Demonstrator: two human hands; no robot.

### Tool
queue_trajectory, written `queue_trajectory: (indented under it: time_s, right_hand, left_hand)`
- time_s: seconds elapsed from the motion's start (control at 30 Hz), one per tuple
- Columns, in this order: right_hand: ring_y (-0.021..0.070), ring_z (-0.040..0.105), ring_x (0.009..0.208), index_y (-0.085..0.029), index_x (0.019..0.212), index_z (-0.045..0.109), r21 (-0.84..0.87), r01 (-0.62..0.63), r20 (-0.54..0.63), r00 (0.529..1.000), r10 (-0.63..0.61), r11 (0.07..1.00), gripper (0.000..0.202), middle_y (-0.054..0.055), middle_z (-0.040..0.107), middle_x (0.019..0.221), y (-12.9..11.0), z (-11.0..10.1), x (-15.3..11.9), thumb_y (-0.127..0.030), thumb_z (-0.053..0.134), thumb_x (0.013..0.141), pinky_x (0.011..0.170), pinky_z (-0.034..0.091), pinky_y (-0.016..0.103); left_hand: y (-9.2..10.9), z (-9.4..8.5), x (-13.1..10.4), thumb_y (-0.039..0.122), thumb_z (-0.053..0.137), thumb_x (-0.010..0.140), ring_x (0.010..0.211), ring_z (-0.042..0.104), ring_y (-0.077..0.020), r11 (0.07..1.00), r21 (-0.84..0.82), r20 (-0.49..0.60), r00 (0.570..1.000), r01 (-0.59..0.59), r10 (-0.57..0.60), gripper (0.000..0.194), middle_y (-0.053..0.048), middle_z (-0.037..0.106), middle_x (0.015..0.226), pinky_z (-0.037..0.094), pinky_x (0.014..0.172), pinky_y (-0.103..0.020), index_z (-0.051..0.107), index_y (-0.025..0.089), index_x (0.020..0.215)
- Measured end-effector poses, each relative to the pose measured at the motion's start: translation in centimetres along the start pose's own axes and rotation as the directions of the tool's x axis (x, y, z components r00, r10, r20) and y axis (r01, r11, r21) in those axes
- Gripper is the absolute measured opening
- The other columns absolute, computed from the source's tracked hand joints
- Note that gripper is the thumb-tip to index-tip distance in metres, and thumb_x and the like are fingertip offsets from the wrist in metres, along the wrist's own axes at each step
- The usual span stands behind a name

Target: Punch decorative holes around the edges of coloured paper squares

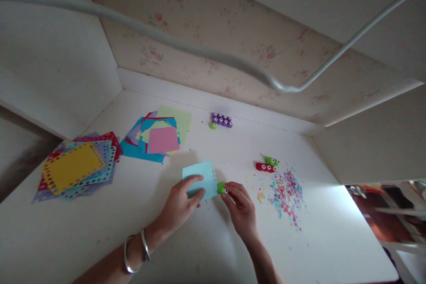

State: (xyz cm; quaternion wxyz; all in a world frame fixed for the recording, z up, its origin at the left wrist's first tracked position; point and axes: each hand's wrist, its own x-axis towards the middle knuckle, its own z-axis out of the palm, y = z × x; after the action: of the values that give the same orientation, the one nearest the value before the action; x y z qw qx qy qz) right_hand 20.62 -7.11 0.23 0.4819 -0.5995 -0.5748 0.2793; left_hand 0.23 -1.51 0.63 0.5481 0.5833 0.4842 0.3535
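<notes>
A light blue sheet of paper (206,173) is pinched between the thumb and fingers of my left hand (179,202), just above the table. Small punched holes run along its upper right edge. My right hand (241,208) is closed on a small green paper punch (221,187) with a white eye on it. The punch sits at the lower right edge of the paper; whether its slot is around the paper I cannot tell. Silver bangles (129,255) circle my left wrist.
Punched sheets with a yellow one (75,166) on top lie at left; plain coloured sheets (163,140) lie behind the hands. Purple punches (222,120) stand near the wall, red punches (265,167) at right beside confetti (286,195). A white cable (199,51) crosses the upper view.
</notes>
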Motion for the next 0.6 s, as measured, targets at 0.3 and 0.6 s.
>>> queue_trajectory:
  time_s: [0.3,0.6]
  right_hand:
    - [0.0197,0.066,0.097,-0.025,0.103,0.073,-0.005,-0.083,0.009,0.997,0.083,0.997,0.015,0.008,0.067,0.106,0.0,0.1,0.2,-0.029,0.067,0.090,0.079,0.062,0.031]
    - [0.0216,0.067,0.095,-0.024,0.102,0.074,-0.038,-0.042,-0.012,0.999,0.042,0.998,0.015,0.009,0.068,0.105,-0.2,0.3,0.2,-0.030,0.067,0.090,0.080,0.062,0.036]
  left_hand:
    - [-1.1,0.2,-0.5,0.027,0.062,0.091,0.073,0.073,-0.0173,0.933,0.268,0.003,0.969,-0.239,0.248,0.024,-0.006,0.075,0.103,0.061,0.077,-0.031,0.066,0.023,0.114]
    - [-0.3,0.1,-0.2,0.031,0.063,0.089,0.049,0.066,-0.0109,0.996,0.067,0.008,0.998,-0.058,0.058,0.029,-0.008,0.072,0.110,0.060,0.054,-0.026,0.064,0.020,0.115]
